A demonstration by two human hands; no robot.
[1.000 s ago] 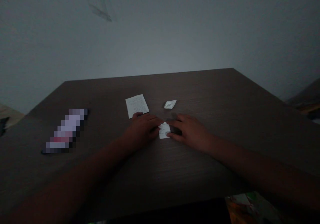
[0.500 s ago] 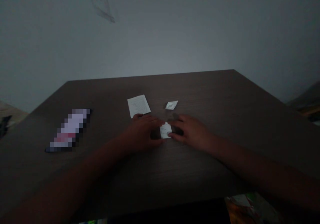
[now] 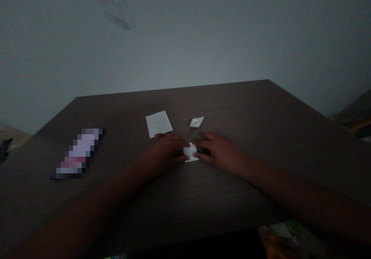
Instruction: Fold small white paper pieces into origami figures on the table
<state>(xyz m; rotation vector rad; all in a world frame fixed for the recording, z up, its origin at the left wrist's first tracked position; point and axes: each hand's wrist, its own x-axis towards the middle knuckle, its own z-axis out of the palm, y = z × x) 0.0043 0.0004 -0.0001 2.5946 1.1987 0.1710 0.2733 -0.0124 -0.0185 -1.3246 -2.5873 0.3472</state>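
Observation:
A small piece of folded white paper [image 3: 190, 152] with faint print lies on the table between my hands. My left hand [image 3: 166, 151] has its thumb and fingertips on the paper's left side. From the right, my right hand [image 3: 218, 149] holds the opposite side between thumb and fingers. Just beyond my left fingers is a larger square of printed paper [image 3: 159, 124], lying flat. A small folded paper boat [image 3: 196, 122] rests beyond my right hand.
A phone [image 3: 78, 153] with a blurred-out screen lies on the left of the dark wooden table [image 3: 232, 100]. Behind the table rises a pale wall [image 3: 185, 39], with a clear plastic bag [image 3: 111, 4] hanging on it. Colourful items [image 3: 281, 239] show below the front edge.
My left thumb has come onto the small paper's near left edge, so both hands now touch it. The whole view has shifted slightly.

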